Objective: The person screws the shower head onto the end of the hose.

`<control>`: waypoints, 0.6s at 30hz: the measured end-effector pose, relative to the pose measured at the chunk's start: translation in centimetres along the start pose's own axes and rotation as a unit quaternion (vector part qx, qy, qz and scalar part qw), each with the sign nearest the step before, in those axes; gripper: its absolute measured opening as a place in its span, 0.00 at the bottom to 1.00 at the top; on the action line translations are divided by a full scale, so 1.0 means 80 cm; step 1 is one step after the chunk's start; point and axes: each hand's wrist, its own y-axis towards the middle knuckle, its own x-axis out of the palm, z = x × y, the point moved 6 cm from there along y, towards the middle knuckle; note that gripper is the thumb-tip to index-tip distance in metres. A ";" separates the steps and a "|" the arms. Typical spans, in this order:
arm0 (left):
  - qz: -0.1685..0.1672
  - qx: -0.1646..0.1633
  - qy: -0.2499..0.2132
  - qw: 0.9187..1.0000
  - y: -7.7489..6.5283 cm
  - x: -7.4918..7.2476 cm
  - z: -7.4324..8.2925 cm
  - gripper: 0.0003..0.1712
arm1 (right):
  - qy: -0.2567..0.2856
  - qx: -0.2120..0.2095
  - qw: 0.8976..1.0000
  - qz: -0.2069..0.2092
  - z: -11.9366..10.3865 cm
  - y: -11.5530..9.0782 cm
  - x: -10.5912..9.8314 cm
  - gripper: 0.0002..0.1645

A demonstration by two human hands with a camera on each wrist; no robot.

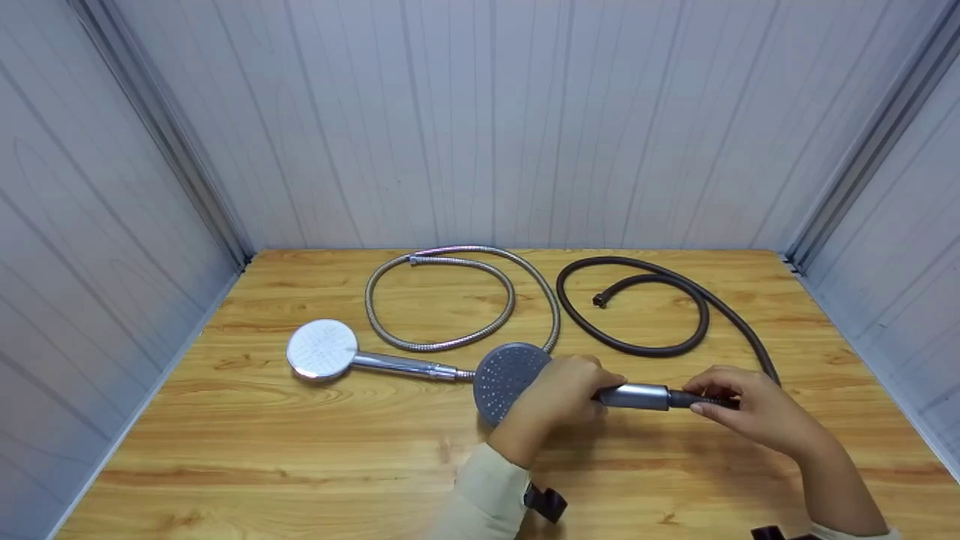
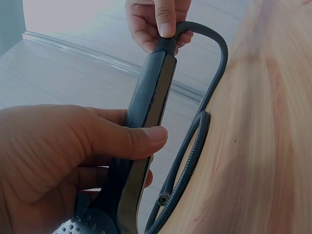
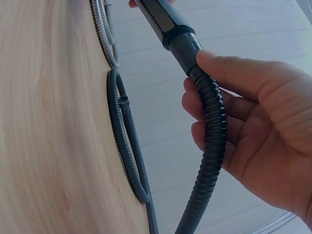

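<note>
My left hand (image 1: pixel 568 386) grips the handle of a dark grey shower head (image 1: pixel 504 381), its thumb lying along the handle in the left wrist view. The perforated round face is partly covered by that hand and wrist in the head view. At the handle's end, my right hand (image 3: pixel 258 112) pinches the connector (image 3: pixel 185 51) of a black ribbed shower hose (image 3: pixel 210 131). Handle and connector meet end to end; whether the thread is engaged is hidden. From there the hose runs back to a loop on the table, its free end nut (image 1: pixel 599 300) lying inside the loop.
A chrome shower head (image 1: pixel 322 349) lies at left on the wooden table (image 1: pixel 300 465), joined to a silver metal hose (image 1: pixel 427 346) coiled towards the back. Pale panel walls (image 1: pixel 480 135) stand behind and on both sides of the table.
</note>
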 end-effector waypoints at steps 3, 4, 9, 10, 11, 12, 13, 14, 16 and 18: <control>0.000 0.001 0.001 1.000 0.000 0.000 0.000 0.20 | -0.003 -0.003 1.000 -0.003 -0.002 0.000 0.001 0.10; 0.001 0.002 0.001 1.000 0.000 0.000 0.000 0.20 | -0.005 -0.005 1.000 -0.004 -0.002 0.000 0.001 0.10; 0.016 0.014 0.011 1.000 -0.001 -0.001 0.001 0.18 | -0.004 -0.005 1.000 -0.006 -0.004 0.000 0.000 0.11; 0.020 0.017 0.014 1.000 -0.001 -0.002 0.001 0.17 | -0.003 -0.004 1.000 -0.007 -0.003 0.000 0.000 0.11; 0.024 0.020 0.017 0.999 -0.002 -0.002 0.001 0.16 | -0.001 -0.005 1.000 -0.007 -0.003 0.000 0.000 0.11; 0.027 0.022 0.019 0.999 -0.002 -0.002 0.002 0.15 | 0.001 -0.005 1.000 -0.008 -0.003 0.000 0.000 0.10; 0.030 0.024 0.020 0.999 -0.002 -0.002 0.002 0.15 | 0.002 -0.005 1.000 -0.008 -0.003 0.000 0.001 0.10; 0.032 0.025 0.022 0.999 -0.002 -0.002 0.002 0.15 | 0.003 -0.005 1.000 -0.008 -0.003 0.001 0.001 0.10; 0.033 0.024 0.021 0.999 -0.003 -0.002 0.001 0.15 | 0.001 -0.007 1.000 -0.007 -0.004 0.001 0.001 0.10; 0.033 0.023 0.019 0.999 -0.002 -0.001 0.001 0.16 | 0.001 -0.008 1.000 -0.006 -0.004 0.001 0.000 0.10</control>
